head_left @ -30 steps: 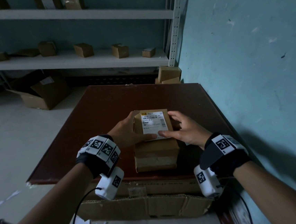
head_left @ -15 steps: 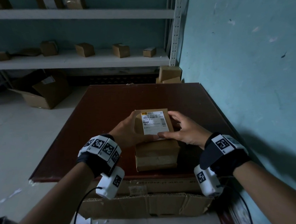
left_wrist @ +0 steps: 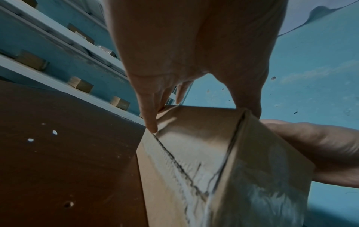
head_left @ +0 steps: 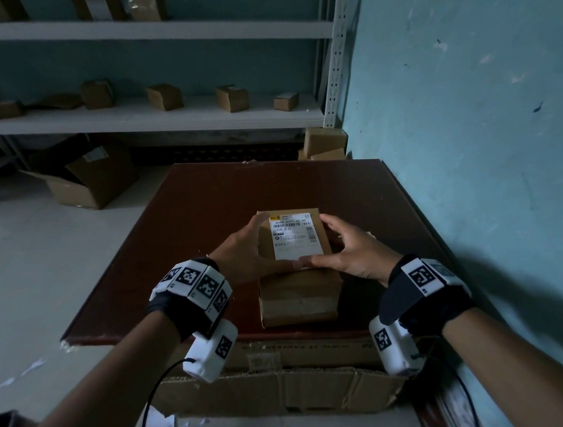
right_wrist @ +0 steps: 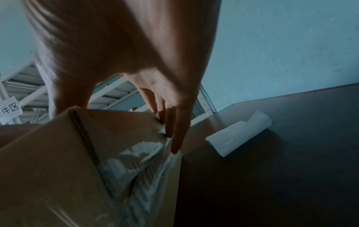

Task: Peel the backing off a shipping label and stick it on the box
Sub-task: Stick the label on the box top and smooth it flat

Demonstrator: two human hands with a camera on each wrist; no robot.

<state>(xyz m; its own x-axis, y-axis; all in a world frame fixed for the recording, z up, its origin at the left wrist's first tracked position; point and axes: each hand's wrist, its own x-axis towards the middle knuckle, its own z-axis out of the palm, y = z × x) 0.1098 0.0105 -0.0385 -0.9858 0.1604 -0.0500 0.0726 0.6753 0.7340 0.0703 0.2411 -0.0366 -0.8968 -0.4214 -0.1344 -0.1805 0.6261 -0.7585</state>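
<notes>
Now the left hand (head_left: pixel 246 254) and right hand (head_left: pixel 353 254), both opened flat, flank the box (head_left: pixel 300 294) mid-frame on the counter (head_left: pixel 204 214), thumbs (head_left: pixel 278 266) meeting at the lower edge of the shipping label (head_left: pixel 296 236), which runs lengthwise up-frame.

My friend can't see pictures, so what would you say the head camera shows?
The left hand and right hand press a white shipping label onto a cardboard box, thumbs meeting at the label's near edge. The box sits on a brown table by a teal wall, shelves behind.
</notes>
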